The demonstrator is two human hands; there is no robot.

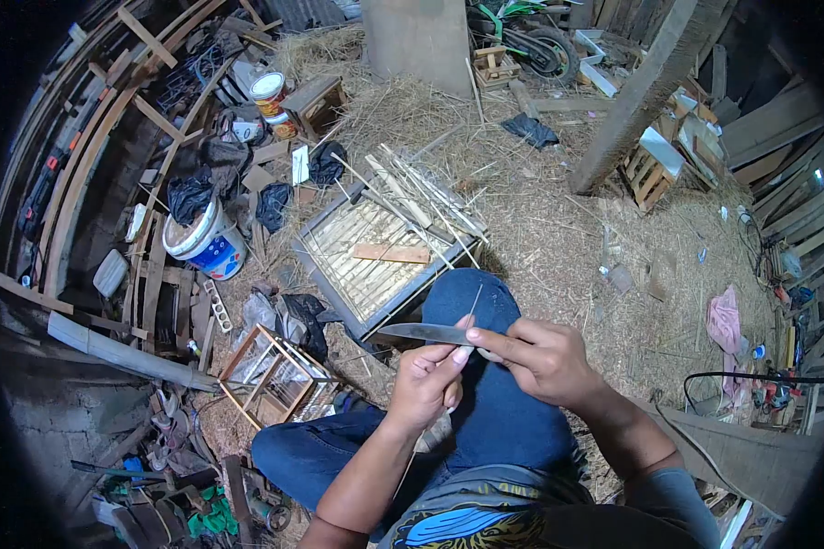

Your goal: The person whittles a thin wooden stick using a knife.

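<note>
My right hand [540,357] is closed round the handle end of a knife [423,333], whose broad metal blade points left above my knees. Just below the blade, my left hand [428,384] pinches a thin stick [476,304] that rises past the knife. The blade crosses the stick close to my left thumb and looks to touch it. Most of the knife's handle is hidden by my right fingers. Ahead of my knee, a slatted wooden tray [357,306] with a dark frame carries a short wooden piece [392,253] and several long strips [421,197].
A small wooden frame [279,380] stands left of my legs, near a white bucket [212,240] with black plastic in it. Straw and shavings cover the floor [558,247]. A slanted post [636,101] rises at right. A pink cloth [725,320] lies further right.
</note>
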